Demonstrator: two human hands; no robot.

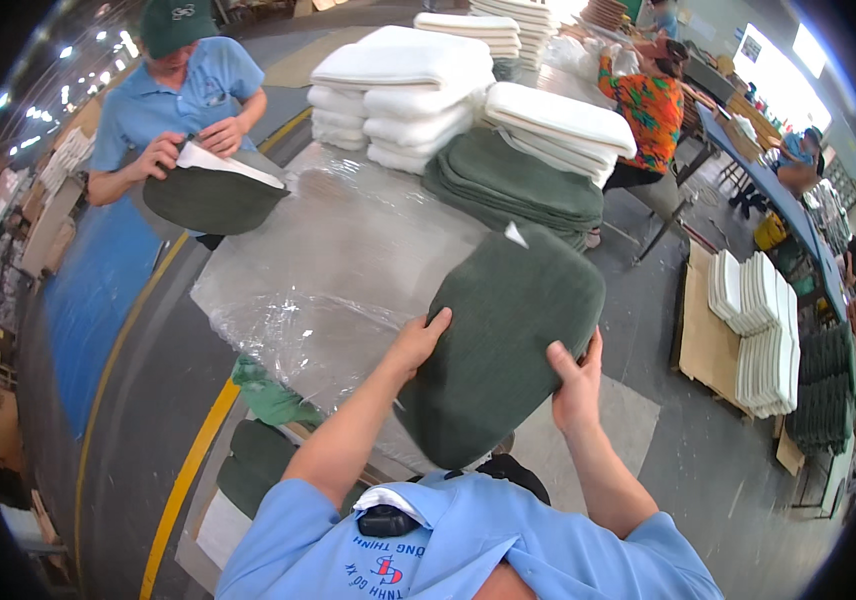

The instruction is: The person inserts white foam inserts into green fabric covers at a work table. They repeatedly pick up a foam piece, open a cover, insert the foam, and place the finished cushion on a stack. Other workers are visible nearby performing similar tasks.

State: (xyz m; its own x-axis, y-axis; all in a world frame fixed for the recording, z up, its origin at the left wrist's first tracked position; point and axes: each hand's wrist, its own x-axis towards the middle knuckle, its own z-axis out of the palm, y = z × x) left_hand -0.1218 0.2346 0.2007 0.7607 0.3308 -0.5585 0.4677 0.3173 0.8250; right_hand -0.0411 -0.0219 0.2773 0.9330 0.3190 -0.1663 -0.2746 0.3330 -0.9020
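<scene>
A dark green seat cushion (508,340) is tilted up in front of my chest, gripped from both sides. My left hand (422,342) is closed on its left edge, thumb on the upper face and the other fingers mostly hidden. On the right edge, my right hand (578,382) grips it the same way. A small white piece (516,235) shows at the cushion's far edge. Just beyond lies a stack of dark green cushions or covers (518,185), and white foam pads (563,120) rest on it. Under the cushion's left side is a table wrapped in clear plastic (338,250).
Tall piles of white pads (403,65) stand at the table's far side. Across the left corner, a co-worker (173,90) handles another green cushion (213,200) with white showing. More white pads (763,330) sit on cardboard at right. Green cloth (273,392) hangs below the table.
</scene>
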